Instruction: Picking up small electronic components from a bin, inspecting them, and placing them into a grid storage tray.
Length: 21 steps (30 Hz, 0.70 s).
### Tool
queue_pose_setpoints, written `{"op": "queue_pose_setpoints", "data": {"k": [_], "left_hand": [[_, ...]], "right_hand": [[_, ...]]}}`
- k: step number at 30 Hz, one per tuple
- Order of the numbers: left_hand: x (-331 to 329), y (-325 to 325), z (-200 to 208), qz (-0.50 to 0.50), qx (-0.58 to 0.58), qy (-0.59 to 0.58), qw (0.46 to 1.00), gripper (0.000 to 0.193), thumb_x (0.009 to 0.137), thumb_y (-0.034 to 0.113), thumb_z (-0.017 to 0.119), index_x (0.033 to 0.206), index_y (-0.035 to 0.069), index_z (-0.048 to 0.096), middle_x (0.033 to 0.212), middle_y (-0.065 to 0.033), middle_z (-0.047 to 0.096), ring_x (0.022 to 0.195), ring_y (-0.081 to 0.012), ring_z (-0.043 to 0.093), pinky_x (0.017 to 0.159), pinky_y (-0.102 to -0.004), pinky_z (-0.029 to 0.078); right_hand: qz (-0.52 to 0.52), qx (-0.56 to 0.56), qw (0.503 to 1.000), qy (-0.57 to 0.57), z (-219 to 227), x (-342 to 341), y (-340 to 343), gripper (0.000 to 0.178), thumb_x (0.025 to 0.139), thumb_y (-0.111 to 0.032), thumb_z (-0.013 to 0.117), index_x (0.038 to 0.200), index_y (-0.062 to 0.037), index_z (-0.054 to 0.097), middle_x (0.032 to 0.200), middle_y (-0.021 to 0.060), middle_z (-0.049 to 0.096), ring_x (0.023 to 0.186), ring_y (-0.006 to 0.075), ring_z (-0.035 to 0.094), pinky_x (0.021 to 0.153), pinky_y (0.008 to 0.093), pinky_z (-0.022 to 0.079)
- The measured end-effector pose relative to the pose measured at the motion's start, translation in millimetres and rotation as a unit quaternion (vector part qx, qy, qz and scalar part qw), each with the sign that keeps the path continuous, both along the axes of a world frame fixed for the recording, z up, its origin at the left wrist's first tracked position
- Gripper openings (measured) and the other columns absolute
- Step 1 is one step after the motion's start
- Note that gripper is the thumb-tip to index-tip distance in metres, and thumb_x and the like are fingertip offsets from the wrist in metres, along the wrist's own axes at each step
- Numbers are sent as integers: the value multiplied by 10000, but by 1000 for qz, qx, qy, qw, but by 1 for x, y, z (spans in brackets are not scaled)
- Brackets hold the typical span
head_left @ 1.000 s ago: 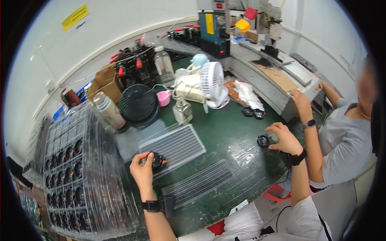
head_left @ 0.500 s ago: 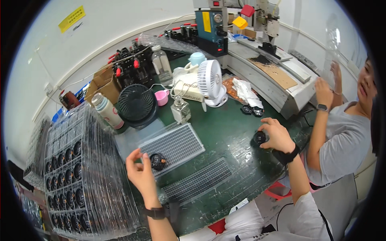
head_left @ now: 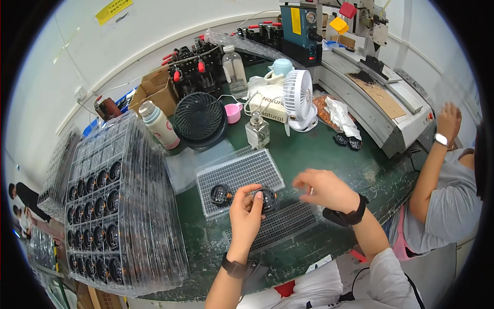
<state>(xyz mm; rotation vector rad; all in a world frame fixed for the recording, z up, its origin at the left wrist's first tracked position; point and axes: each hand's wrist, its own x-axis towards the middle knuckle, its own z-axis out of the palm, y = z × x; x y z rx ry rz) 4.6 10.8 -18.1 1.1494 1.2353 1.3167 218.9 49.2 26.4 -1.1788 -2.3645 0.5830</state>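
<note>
My left hand (head_left: pixel 245 216) pinches a round black plastic part (head_left: pixel 265 200) with a bit of copper colour at its rim, held over the near edge of a grid tray. A second round black part (head_left: pixel 220 195) lies on that light perforated tray (head_left: pixel 267 167), just left of my fingers. To the right, my right hand (head_left: pixel 329 191) hovers above the green table, fingers bent and apart, and nothing shows in them. Below both hands lies a darker perforated strip (head_left: pixel 288 225).
Stacked clear trays (head_left: pixel 149 206) of black parts stand at left. Behind are a black fan (head_left: pixel 200 121), a white fan (head_left: pixel 298 98), a glass bottle (head_left: pixel 257 131) and a pink cup (head_left: pixel 233 113). A press machine (head_left: pixel 370 98) and a seated co-worker (head_left: pixel 453 180) are at right.
My right hand has come left from the table's right side, and the black part it held is no longer in it. My left hand has moved right and now grips a black part.
</note>
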Motion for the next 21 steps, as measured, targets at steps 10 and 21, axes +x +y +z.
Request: {"op": "queue_pose_setpoints", "data": {"k": [10, 21], "left_hand": [[1, 3, -1, -25, -83, -88, 992, 178, 948, 135, 547, 1105, 56, 578, 765, 10, 630, 583, -10, 483, 465, -157, 377], [7, 2, -2, -47, -132, -177, 974, 177, 945, 116, 532, 1097, 40, 581, 785, -34, 637, 503, -26, 462, 410, -152, 307]], "right_hand": [[4, -39, 999, -9, -38, 6, 3, 118, 706, -63, 702, 818, -40, 673, 793, 104, 637, 699, 242, 647, 640, 326, 517], [-19, -24, 998, -61, -32, 0, -5, 79, 720, -84, 678, 775, -70, 623, 792, 71, 600, 661, 197, 651, 607, 316, 510]]}}
